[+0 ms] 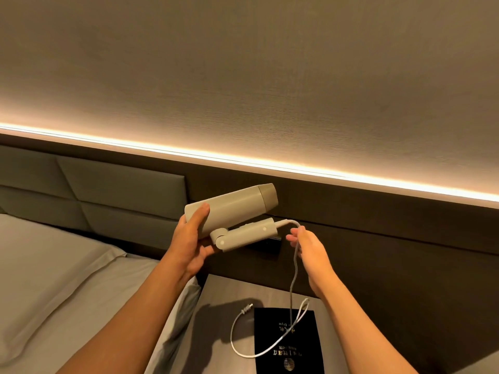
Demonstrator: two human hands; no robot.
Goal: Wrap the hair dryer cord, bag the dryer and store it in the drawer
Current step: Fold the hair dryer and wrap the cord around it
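1. The loose cord (293, 279) looked likely to snag or drag its plug (246, 309) off the nightstand (216, 306).
2. Above that nightstand, the left hand (189, 238) gripped the folded hair dryer (232, 209); the right hand (310, 247) pinched the cord just beside the handle, over the black bag (289, 344).

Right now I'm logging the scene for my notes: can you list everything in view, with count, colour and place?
dryer: one, beige, handle folded, held up in front of the dark wall panel
cord: one, white, runs from the handle down to the nightstand
plug: one, grey-white, lying on the nightstand
bag: one, black with gold print, flat on the nightstand
nightstand: one, grey wood, beside the bed
bed: one, pale sheets, left
headboard: one, grey padded, behind the bed
light strip: one, warm white, along the wall
left hand: grips the dryer
right hand: pinches the cord
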